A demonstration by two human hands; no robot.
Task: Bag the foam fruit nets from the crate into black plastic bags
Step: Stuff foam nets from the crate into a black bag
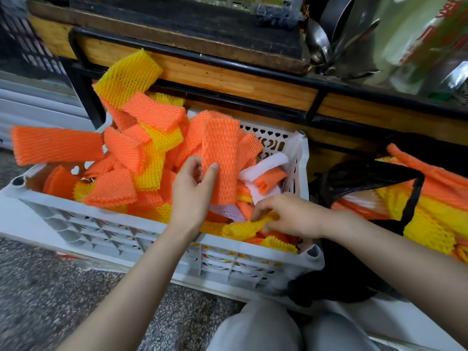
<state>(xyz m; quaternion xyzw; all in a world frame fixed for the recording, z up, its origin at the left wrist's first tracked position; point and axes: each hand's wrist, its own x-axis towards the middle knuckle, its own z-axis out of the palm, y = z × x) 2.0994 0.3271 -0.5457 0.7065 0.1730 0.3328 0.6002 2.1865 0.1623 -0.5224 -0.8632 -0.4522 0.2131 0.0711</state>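
A white plastic crate point(131, 238) on the floor is heaped with orange, yellow and white foam fruit nets. My left hand point(193, 192) pinches a long orange net point(221, 158) upright over the middle of the heap. My right hand point(291, 216) reaches into the crate's front right corner and grips a crumpled yellow net point(244, 228). To the right of the crate lies a black plastic bag point(374, 178), its mouth open, with orange and yellow nets point(430, 216) inside.
A wooden counter with a black metal frame point(228, 97) stands right behind the crate. Pans and bags lie on top at the right. Speckled floor point(50, 300) spreads to the left. My knees point(266, 325) are at the bottom edge.
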